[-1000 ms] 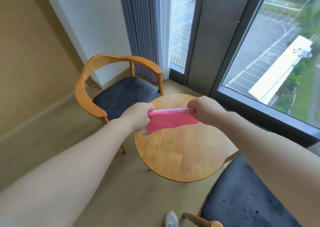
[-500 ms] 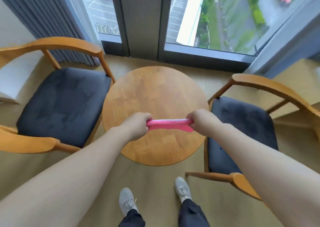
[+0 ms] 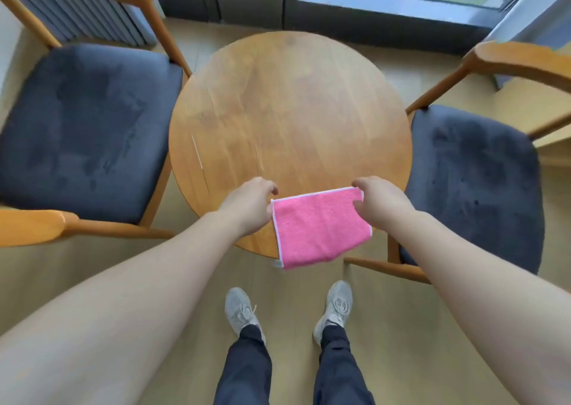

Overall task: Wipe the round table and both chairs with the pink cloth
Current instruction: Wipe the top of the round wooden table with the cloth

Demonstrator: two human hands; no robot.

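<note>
- Head view: the pink cloth (image 3: 319, 227) hangs spread out over the near edge of the round table (image 3: 290, 120), its lower part dangling past the rim toward the floor.
- The left hand (image 3: 248, 208) pinches the cloth's upper left corner, fingers curled over the edge.
- The right hand (image 3: 381, 205) pinches the upper right corner, thumb and fingers closed on the white-trimmed hem.
- Both forearms reach in from the bottom corners and cover part of the wooden floor (image 3: 92, 268).
- The left chair (image 3: 86, 132), with a dark cushion and wooden arms, stands just beside the table's left rim.
- The right chair (image 3: 472, 185), of the same kind, stands just beside the right rim; the right forearm hides part of its front.
- Behind the table a dark window frame (image 3: 253, 0) runs along the floor, with a grey pleated curtain (image 3: 83, 18) seen through the left chair's back.
- Two grey sneakers (image 3: 242, 310) and dark trouser legs (image 3: 244, 370) show below the cloth.
</note>
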